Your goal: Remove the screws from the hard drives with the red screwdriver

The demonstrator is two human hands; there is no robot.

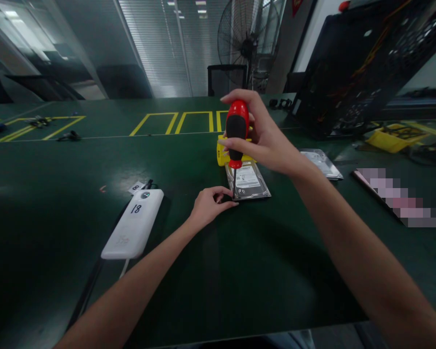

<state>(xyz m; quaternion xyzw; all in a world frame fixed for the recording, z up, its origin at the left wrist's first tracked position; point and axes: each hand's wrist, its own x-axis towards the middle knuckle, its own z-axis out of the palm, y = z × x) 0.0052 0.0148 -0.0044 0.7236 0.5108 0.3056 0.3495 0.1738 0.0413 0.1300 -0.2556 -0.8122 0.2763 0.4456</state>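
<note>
My right hand [265, 133] is closed round the red and black handle of a screwdriver [237, 131], held upright with its shaft pointing down onto the near left corner of a silver hard drive [247, 182]. The drive lies flat on the dark green table [218, 271]. My left hand [209, 206] rests on the table at that same corner, thumb and forefinger pinched by the screwdriver tip; what they pinch is too small to see. A yellow box [222, 154] sits just behind the drive, partly hidden by the handle.
A white power bank [134, 225] marked 18 lies at the left with a cable. Another silver drive [321, 162] lies to the right, by a black open computer case [363, 63] and a yellow tray [390, 138]. A standing fan [249, 41] is beyond the table.
</note>
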